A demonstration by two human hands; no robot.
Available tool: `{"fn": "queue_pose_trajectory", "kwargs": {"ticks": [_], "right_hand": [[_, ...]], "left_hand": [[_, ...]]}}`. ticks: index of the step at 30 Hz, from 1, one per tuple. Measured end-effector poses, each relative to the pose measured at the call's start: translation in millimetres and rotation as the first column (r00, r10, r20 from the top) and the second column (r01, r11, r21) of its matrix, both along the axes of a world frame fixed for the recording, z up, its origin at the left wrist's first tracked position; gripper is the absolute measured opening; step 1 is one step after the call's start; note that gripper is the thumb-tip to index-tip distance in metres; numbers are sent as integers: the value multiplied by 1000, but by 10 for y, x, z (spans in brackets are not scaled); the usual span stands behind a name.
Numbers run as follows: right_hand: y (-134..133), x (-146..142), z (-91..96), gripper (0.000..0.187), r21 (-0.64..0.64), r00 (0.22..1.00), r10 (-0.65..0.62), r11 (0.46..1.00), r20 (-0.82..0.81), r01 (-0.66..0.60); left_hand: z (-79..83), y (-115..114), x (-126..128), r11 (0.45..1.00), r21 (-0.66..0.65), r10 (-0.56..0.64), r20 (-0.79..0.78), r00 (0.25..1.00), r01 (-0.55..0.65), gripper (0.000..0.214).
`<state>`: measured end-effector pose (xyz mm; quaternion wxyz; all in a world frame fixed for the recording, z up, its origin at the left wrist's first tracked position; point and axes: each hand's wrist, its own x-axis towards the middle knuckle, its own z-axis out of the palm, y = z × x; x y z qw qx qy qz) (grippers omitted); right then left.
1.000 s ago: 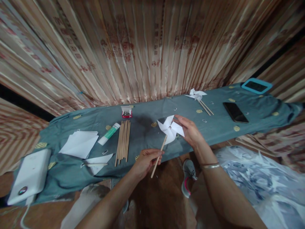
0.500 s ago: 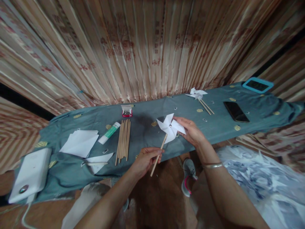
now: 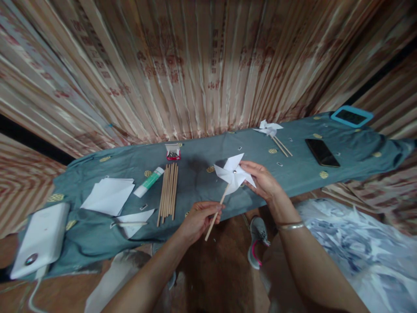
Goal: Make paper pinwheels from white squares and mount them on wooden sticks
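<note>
A white paper pinwheel (image 3: pixel 229 181) with a silver pin at its centre is held over the front edge of the cloth-covered table. My left hand (image 3: pixel 199 222) is closed around its wooden stick, whose lower end pokes out below the fingers. My right hand (image 3: pixel 259 179) is at the pinwheel's right side, thumb and fingers at a blade; the blade partly hides the fingertips. Left of the pinwheel lies a row of wooden sticks (image 3: pixel 168 191). Behind them stands an open red-and-white box (image 3: pixel 173 153) with small metal pins inside.
A green-and-white glue stick (image 3: pixel 149 182), a paper stack (image 3: pixel 107 194), a folded paper piece (image 3: pixel 135 221) and a white device (image 3: pixel 41 239) lie left. Finished pinwheels (image 3: pixel 269 128), a phone (image 3: pixel 322 152) and a blue-framed device (image 3: pixel 352 116) lie right. A plastic bag (image 3: pixel 358 248) stands at lower right.
The pinwheel's blades have turned slightly clockwise, and its head sits a little further right. My right hand has shifted slightly with it, while my left hand keeps its hold on the stick.
</note>
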<state>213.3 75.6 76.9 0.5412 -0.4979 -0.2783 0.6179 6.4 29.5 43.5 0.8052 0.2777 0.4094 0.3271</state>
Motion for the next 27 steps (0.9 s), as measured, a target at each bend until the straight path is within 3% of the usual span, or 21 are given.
{"fn": "queue_pose_trajectory", "kwargs": {"ticks": [18, 27], "right_hand": [[-16, 35, -52, 29, 19, 998, 63, 998, 3, -63], [-31, -16, -45, 31, 5, 999, 13, 1000, -40, -13]], "left_hand": [[-33, -11, 13, 999, 10, -31, -15, 999, 31, 38], [-4, 2, 50, 1000, 7, -8, -9, 1000, 8, 42]]}}
